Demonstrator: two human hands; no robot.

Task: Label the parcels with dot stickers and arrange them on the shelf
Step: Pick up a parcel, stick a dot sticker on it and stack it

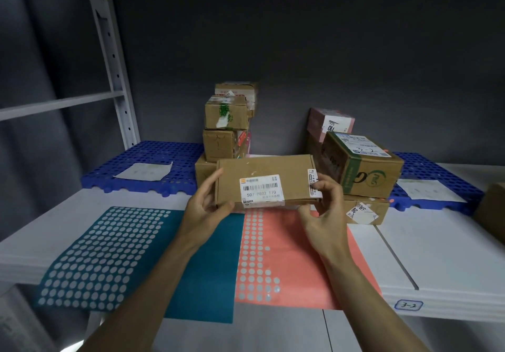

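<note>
1. Cardboard, flat and brown: the parcel point(263, 180) is held up in both hands above the middle of the shelf point(437, 256), just in front of the stacked boxes point(226, 122) at the back edge.
2. Judged from this, the step in hand is checking or turning the parcel before labelling; no dot shows on its facing side.
3. Left hand point(207, 204) grips the parcel's left end, thumb under the near edge, fingers along the side.
4. Right hand point(325, 206) pinches the right end at the white side label.
5. Next move likely calls for freeing one hand to peel a dot from the coral sheet point(295, 258) or teal sheet point(109, 253) lying at the shelf's front edge.
</note>
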